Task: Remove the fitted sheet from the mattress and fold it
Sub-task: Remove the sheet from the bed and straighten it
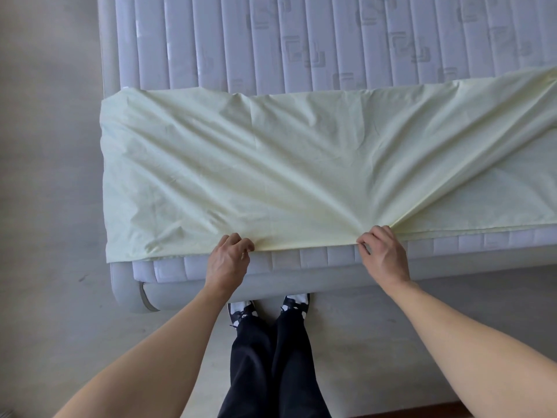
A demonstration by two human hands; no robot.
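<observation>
A pale yellow-green fitted sheet (271, 164) lies folded into a long band across the near end of the bare quilted mattress (301, 40). It is off the mattress corners and wrinkled, with creases fanning out from its near edge. My left hand (229, 257) pinches the sheet's near edge left of centre. Further right, my right hand (382, 251) pinches the same edge, where the folds gather. The sheet's right end runs out of the frame.
The grey bed frame (129, 294) rims the mattress, with its rounded corner at the lower left. Grey floor (45, 146) lies to the left and below. My legs in dark trousers and black-and-white shoes (241, 312) stand against the bed's near side.
</observation>
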